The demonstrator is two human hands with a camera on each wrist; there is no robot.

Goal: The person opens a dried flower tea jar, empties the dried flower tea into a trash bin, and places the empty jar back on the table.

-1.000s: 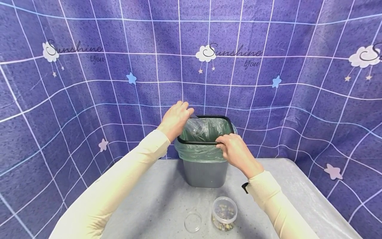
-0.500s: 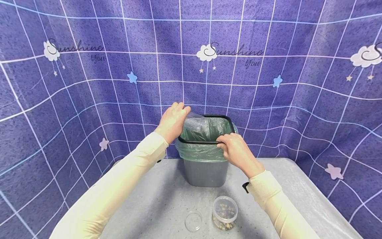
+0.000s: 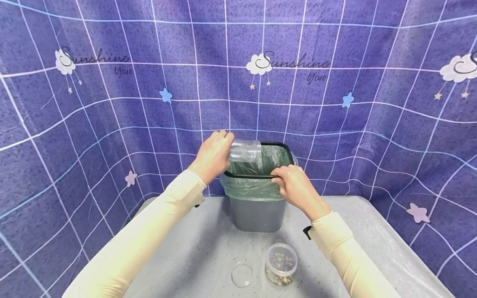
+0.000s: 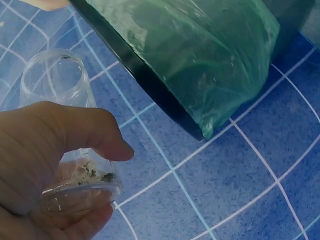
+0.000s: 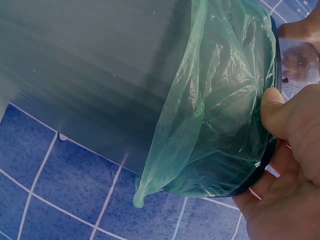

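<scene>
My left hand (image 3: 213, 156) grips a clear plastic jar (image 3: 246, 151), lying almost level over the left side of a grey trash bin (image 3: 257, 216). Its mouth points right. In the left wrist view, thumb and fingers wrap the jar's base end, and a few dark green and brown bits (image 4: 92, 172) cling inside. A green bag (image 3: 253, 189) lines the bin and folds over its black rim (image 3: 249, 176). At the front right of that rim, my right hand (image 3: 297, 188) pinches it; the right wrist view has the thumb (image 5: 274, 111) outside and fingers inside.
Nearer me on the grey table (image 3: 208, 256) stands a clear jar (image 3: 281, 265) without a lid, with dried yellowish-green pieces in it. A clear round lid (image 3: 242, 274) lies to its left. A purple grid-patterned cloth (image 3: 298, 103) hangs close behind the bin.
My left hand has turned the jar up from a downward tilt into the bin to nearly level, shifting slightly left. The right hand stays on the rim.
</scene>
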